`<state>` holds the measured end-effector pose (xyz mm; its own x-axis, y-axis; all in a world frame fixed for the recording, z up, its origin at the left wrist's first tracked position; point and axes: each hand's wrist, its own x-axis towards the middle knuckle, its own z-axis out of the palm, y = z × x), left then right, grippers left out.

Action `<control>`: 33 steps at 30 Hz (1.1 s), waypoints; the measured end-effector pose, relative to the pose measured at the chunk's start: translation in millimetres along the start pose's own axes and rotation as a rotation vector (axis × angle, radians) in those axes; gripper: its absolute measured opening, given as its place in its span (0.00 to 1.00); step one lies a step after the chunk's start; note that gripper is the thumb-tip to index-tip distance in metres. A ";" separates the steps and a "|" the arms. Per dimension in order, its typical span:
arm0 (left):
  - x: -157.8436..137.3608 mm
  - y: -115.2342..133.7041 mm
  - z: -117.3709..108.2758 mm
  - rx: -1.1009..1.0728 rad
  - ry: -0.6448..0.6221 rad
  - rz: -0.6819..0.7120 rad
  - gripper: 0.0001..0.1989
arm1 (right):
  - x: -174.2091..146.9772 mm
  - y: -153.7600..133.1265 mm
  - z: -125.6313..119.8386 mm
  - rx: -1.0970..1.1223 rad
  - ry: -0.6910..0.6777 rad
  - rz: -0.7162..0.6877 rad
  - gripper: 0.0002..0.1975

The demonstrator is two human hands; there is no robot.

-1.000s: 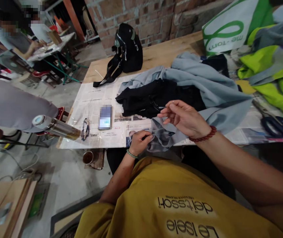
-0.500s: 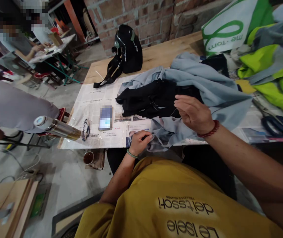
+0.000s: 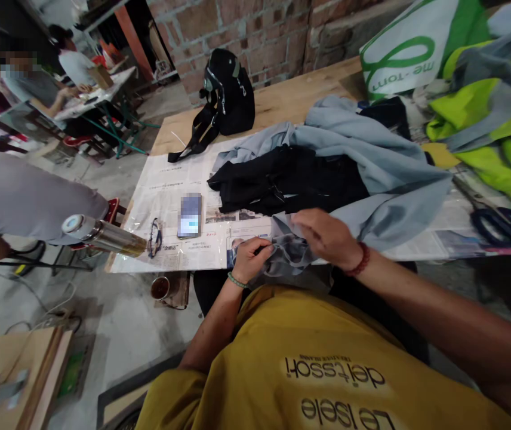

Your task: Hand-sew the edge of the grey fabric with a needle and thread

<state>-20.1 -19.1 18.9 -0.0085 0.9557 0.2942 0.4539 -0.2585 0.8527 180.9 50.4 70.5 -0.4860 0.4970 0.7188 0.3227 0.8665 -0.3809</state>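
At the table's front edge, my left hand [image 3: 252, 258] is closed on the edge of a crumpled grey cloth [image 3: 289, 254], thumb pressed on top. Just right of it, my right hand [image 3: 327, 236] hovers close over the same cloth with fingers drawn together. What those fingers hold, if anything, is too small to make out. Behind the hands lies a folded black cloth [image 3: 291, 179], and a large light grey fabric [image 3: 372, 143] is heaped behind and to the right of it.
Newspaper [image 3: 161, 179] covers the table. On it are a phone [image 3: 190, 215], glasses [image 3: 154, 237], a steel flask [image 3: 103, 235] overhanging the left edge, a black bag [image 3: 228, 92] and large scissors [image 3: 492, 215]. Yellow-green fabric [image 3: 474, 113] lies far right. A person [image 3: 31, 197] sits at left.
My right hand has come down and left, from raised above the black cloth to close by my left hand. My left hand has stayed on the grey cloth.
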 end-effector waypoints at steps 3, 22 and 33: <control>0.6 0.8 0.1 0.022 0.009 -0.002 0.07 | -27.5 -23.7 21.7 0.061 -0.085 0.008 0.11; 46.1 52.1 -20.1 0.650 -0.399 0.252 0.08 | 4.7 57.7 -25.2 -0.327 0.053 0.045 0.12; 59.4 32.2 -35.4 0.026 -0.218 -0.106 0.06 | -20.9 86.4 -11.1 -0.253 -0.007 0.380 0.15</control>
<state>-37.5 24.3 79.1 0.1337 0.9858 0.1012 0.4838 -0.1541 0.8615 228.0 114.4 29.0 -0.3001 0.7785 0.5513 0.6670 0.5844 -0.4622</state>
